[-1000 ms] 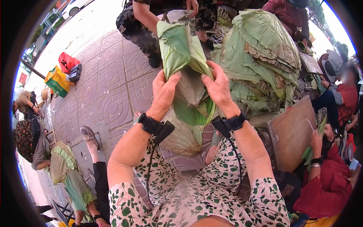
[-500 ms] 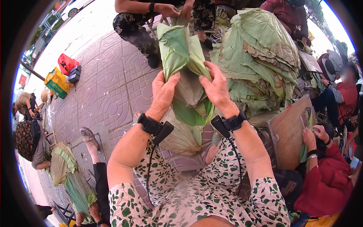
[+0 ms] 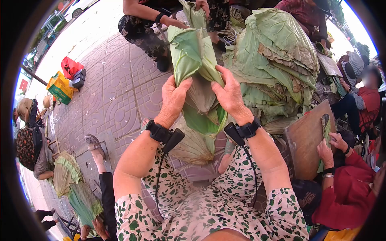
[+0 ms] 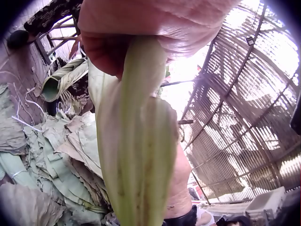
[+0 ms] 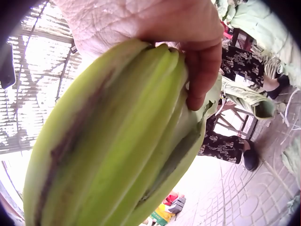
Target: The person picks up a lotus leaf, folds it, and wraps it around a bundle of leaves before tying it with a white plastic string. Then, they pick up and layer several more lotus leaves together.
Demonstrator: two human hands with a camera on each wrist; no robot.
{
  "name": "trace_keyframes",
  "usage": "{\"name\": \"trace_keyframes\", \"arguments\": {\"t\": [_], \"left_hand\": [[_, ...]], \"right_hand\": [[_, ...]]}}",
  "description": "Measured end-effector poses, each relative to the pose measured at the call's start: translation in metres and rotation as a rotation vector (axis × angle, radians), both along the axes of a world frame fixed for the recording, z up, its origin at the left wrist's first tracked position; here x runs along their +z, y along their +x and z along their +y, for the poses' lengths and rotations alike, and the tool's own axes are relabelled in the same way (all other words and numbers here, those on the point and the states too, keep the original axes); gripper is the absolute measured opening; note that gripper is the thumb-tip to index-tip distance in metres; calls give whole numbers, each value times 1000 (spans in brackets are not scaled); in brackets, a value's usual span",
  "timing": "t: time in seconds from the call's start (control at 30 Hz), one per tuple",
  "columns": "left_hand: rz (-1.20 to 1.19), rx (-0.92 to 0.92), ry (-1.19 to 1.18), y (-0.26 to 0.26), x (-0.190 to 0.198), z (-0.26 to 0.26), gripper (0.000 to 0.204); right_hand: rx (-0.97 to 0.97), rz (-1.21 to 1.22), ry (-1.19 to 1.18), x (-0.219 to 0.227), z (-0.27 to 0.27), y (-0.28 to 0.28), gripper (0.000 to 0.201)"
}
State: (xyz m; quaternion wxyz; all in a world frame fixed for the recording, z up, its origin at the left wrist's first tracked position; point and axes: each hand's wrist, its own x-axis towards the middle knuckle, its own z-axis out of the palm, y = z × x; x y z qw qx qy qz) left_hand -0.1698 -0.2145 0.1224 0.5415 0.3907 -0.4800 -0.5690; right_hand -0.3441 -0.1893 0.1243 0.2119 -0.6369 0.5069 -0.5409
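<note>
Folded green leaf (image 3: 185,52) between left grip (image 3: 174,98) and right grip (image 3: 230,95), both clamped on its sides

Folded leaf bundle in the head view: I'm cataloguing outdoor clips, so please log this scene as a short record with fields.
Held: folded leaf bundle, mostly green
Left hand: pinches the bundle's left side
Right hand: pinches its right side
Nearby: large leaf pile, green with brown edges, beyond the right hand
Right side: brown board, tilted
Far left: red bag beside a yellow-and-green bag
Ground: patterned paving
</note>
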Motion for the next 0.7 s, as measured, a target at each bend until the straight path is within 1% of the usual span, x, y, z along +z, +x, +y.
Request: {"name": "trace_keyframes", "arguments": {"t": [0.27,0.4,0.47,0.57,0.7], "left_hand": [[3,6,11,-1,-1,1,30],[-88,-12,35,1,-4,-1,31],[-113,-22,41,1,-6,-1,31],[-107,-30,49,-1,-8,0,32],[-119,-54,79,-2,-11,1,31]], "right_hand": [[0,26,14,-1,1,1,46],[33,41,17,-1,4,1,46],[43,119,6,-3,4,1,46],[60,169,2,-7,4,1,46],[72,177,-20,-10,5,0,45]]}}
